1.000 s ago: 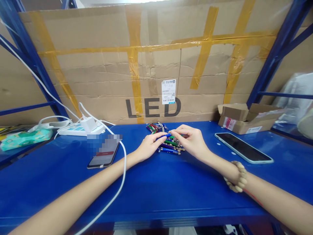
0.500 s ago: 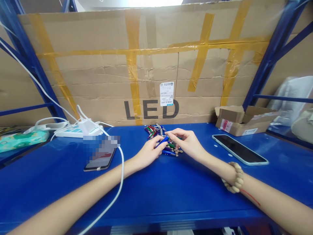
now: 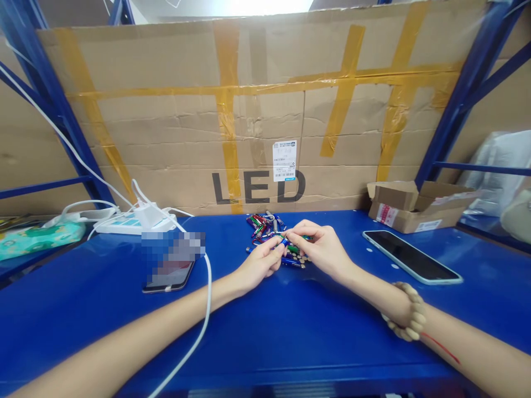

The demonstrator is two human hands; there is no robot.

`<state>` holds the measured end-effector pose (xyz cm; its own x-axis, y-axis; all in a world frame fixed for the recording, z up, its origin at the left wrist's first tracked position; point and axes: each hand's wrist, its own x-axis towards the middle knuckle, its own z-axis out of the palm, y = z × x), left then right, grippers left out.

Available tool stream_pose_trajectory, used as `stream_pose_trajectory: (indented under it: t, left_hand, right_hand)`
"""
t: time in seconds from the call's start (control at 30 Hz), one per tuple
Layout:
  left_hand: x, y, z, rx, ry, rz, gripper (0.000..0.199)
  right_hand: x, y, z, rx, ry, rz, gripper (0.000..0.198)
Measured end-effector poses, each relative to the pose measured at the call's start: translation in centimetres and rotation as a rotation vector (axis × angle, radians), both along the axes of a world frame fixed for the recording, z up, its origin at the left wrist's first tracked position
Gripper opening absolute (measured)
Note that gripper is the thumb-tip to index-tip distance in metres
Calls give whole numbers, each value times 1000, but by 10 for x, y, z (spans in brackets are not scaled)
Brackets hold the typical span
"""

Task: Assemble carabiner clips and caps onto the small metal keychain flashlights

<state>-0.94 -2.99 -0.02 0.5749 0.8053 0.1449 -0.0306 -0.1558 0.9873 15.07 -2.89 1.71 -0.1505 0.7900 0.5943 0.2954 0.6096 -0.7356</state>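
Observation:
My left hand (image 3: 262,260) is closed round a small blue metal tube that looks like a mini flashlight (image 3: 285,242); only its end shows past my fingertips. At that end, my right hand (image 3: 321,246) pinches with thumb and forefinger, and what lies between them is too small to make out. Behind and below both hands spreads a pile of similar small tubes (image 3: 259,225) in red, green, blue and silver. Small round discs like button cells (image 3: 302,258) lie beside another blue tube (image 3: 292,262) under my right hand.
On the blue table (image 3: 257,337) a phone (image 3: 170,279) lies at left, near a white power strip (image 3: 120,224). A white cable (image 3: 207,298) crosses over my left forearm. To the right are another phone (image 3: 410,257) and an open cardboard box (image 3: 415,213). A taped cardboard sheet (image 3: 174,149) stands behind.
My left hand has turned the blue tube so its end points toward my right hand. My right fingers have come in from just apart to pinch at that end. The view shifted slightly.

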Motion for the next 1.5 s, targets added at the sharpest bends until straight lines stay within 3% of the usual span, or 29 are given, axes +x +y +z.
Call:
stream_pose_trajectory:
  t: [0.2, 0.27, 0.4, 0.57, 0.7, 0.8, 1.0, 1.23, 1.4, 1.5]
  left_hand:
    - [-15, 4, 15, -293, -3, -336, 27]
    - [-17, 5, 18, -315, -16, -352, 26]
    - [-14, 8, 16, -114, -5, -85, 28]
    - [-20, 21, 6, 366, 266, 262, 23]
    - [-29, 29, 0, 748, 559, 319, 13]
    - [-30, 31, -4, 900, 700, 348, 14]
    - [-29, 29, -7, 1014, 759, 446, 22]
    - [-27, 32, -8, 870, 626, 442, 25]
    - [-25, 29, -4, 879, 587, 259, 25]
    - [-24, 27, -3, 891, 632, 243, 23]
  right_hand:
    - [1, 0, 4, 47, -4, 41, 15]
    - [2, 1, 5, 59, -3, 54, 16]
    - [5, 4, 5, 41, 60, 21, 18]
    - [8, 9, 4, 5, 115, -86, 28]
    - [7, 11, 1, 12, 93, -115, 30]
    - [6, 10, 0, 17, 71, -91, 29]
    - [5, 10, -3, 91, -91, -104, 21]
    - [13, 15, -8, 108, -566, -201, 15]
    - [15, 20, -11, 100, -534, -74, 18]
    - [13, 20, -11, 92, -506, -72, 23]
